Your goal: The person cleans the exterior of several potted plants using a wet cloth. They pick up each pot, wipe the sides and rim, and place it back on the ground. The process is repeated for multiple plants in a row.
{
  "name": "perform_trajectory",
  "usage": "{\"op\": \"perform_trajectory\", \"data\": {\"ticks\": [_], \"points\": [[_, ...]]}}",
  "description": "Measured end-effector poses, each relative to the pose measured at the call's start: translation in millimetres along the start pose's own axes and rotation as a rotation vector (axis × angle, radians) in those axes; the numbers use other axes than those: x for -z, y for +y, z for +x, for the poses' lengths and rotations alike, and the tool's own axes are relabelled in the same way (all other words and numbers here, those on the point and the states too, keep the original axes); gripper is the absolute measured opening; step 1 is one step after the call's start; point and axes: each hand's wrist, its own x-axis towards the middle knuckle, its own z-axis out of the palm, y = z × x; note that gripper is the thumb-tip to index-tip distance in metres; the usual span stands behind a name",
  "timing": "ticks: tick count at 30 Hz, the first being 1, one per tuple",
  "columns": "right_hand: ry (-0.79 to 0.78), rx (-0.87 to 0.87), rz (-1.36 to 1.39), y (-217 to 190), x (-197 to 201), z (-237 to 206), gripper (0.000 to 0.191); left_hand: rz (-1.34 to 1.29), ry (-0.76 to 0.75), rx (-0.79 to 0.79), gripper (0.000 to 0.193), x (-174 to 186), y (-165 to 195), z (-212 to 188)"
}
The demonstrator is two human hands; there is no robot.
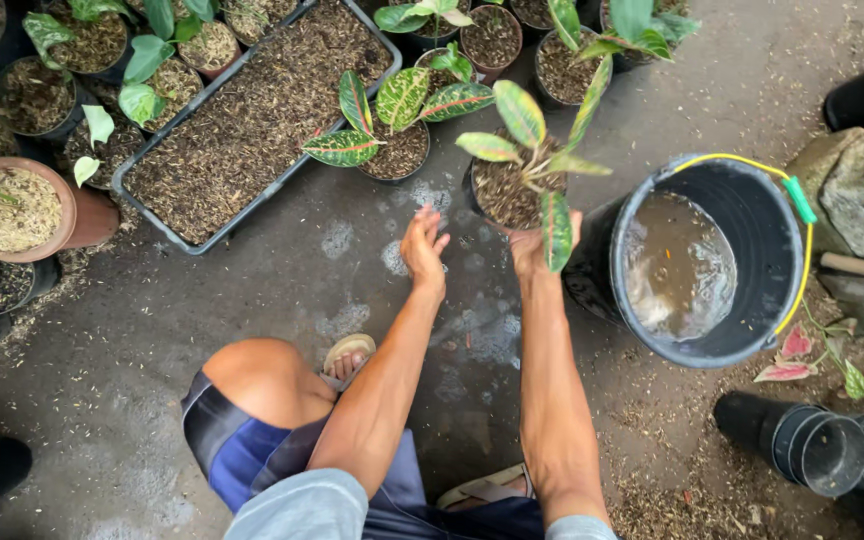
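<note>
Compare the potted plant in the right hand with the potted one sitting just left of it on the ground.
The held potted plant is lifted in the right hand; the grounded potted plant rests on the wet floor, untouched. The held one's leaves spread sparsely, one drooping over the hand; the grounded one's cluster closer together. The left hand is open, holding nothing. Both have variegated green-yellow leaves with reddish veins, in dark pots of coarse mix.

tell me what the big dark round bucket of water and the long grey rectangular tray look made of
Big dark round bucket: looks like plastic, with a smooth thin moulded rim and a dull sheen; its yellow handle may be coated wire. Long grey rectangular tray: probably plastic too, with a thin even rim, rounded corners and a matt finish.
</note>
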Motion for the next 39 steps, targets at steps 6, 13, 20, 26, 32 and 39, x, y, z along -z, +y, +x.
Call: {"op": "perform_trajectory", "data": {"ticks": [6,13,20,26,32,39], "points": [[0.147,-0.183,-0.043,28.4,-16.4,9.0,0.043,-0.01,-0.137,0.021,0.073,-6.9,30.3,10.5],[0.14,-0.12,-0.273,56.0,-6.7,38.1,0.031,-0.022,0.025,0.079,0.073,8.3,17.7,22.6],[0.231,-0.305,-0.6,61.4,2.6,50.7,0.05,-0.011,0.045,0.105,0.071,19.5,7.2,26.2],[0.175,-0.364,-0.484,59.1,0.3,72.3,0.05,0.026,0.009,0.106,0.07,15.1,4.9,28.5],[0.224,-0.311,-0.953,39.7,-20.6,92.5,0.057,-0.008,0.04,0.101,0.066,21.6,-10.5,37.8],[0.152,-0.195,-1.123,49.7,-66.6,151.8,0.031,0.164,0.363,-0.092,0.051,33.4,-15.7,50.9]]}}
